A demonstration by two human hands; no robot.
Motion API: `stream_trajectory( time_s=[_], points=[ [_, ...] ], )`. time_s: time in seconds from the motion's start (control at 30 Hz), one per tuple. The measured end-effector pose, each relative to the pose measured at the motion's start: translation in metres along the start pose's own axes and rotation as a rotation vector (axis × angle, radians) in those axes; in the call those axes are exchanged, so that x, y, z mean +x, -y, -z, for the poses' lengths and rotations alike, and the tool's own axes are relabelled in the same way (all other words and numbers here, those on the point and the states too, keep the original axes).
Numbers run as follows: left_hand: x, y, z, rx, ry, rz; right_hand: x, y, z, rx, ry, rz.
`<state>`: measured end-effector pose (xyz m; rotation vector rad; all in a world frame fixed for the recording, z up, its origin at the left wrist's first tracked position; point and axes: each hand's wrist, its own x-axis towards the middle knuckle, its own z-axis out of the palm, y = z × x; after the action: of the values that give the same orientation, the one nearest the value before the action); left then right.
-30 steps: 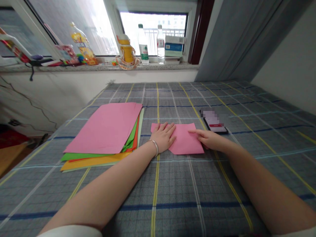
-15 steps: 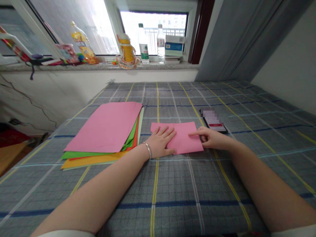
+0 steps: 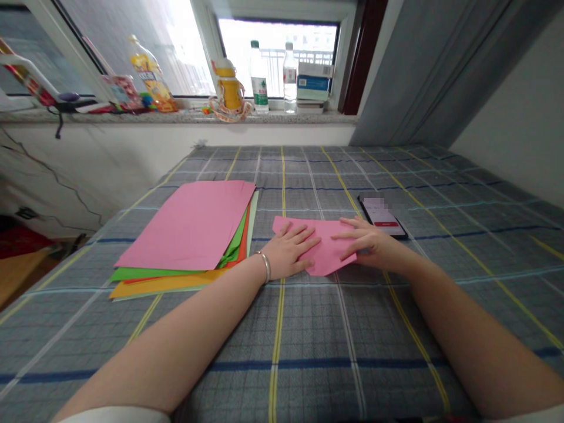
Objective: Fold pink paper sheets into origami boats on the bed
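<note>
A small pink sheet of paper (image 3: 324, 261) lies on the checked cloth in front of me. My left hand (image 3: 288, 249) rests flat on its left part, fingers stretched out, with a silver bangle at the wrist. At the paper's right end, my right hand (image 3: 368, 241) has its fingers over the top, and the thumb is mostly hidden. That end is bent, and its near corner slants inward toward the middle. To the left lies a stack of large coloured sheets, with a pink sheet (image 3: 189, 226) on top and green, orange, yellow and pale green edges below.
A phone (image 3: 385, 222) with a lit screen lies just beyond my right hand. The grey checked cloth (image 3: 308, 329) covers the whole surface. Along the windowsill (image 3: 176, 116) stand a yellow drink bottle (image 3: 152, 76), a yellow cup (image 3: 230, 88), two clear bottles and boxes (image 3: 314, 82).
My right hand has gone from pointing with one finger on the paper to spreading several fingers over its right end. That end is now bent inward. My left hand stays in place.
</note>
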<state>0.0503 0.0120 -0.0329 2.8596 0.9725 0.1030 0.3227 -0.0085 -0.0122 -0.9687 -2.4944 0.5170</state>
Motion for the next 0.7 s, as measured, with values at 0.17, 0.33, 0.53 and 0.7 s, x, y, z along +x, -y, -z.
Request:
stream_trajectory(
  time_s=[0.17,0.33,0.53,0.7],
  points=[
    [-0.001,-0.003,0.001,0.016,0.030,0.011,0.004,0.000,-0.010,0.071,-0.063,-0.118],
    [-0.001,-0.003,0.006,0.002,0.124,0.056,0.014,0.000,-0.024,-0.024,-0.194,-0.224],
    [-0.001,-0.001,0.009,-0.024,0.187,0.057,0.027,0.003,-0.031,-0.089,-0.179,-0.275],
    [-0.002,0.000,0.009,-0.072,0.214,0.099,0.036,0.004,-0.039,-0.277,-0.192,-0.332]
  ],
)
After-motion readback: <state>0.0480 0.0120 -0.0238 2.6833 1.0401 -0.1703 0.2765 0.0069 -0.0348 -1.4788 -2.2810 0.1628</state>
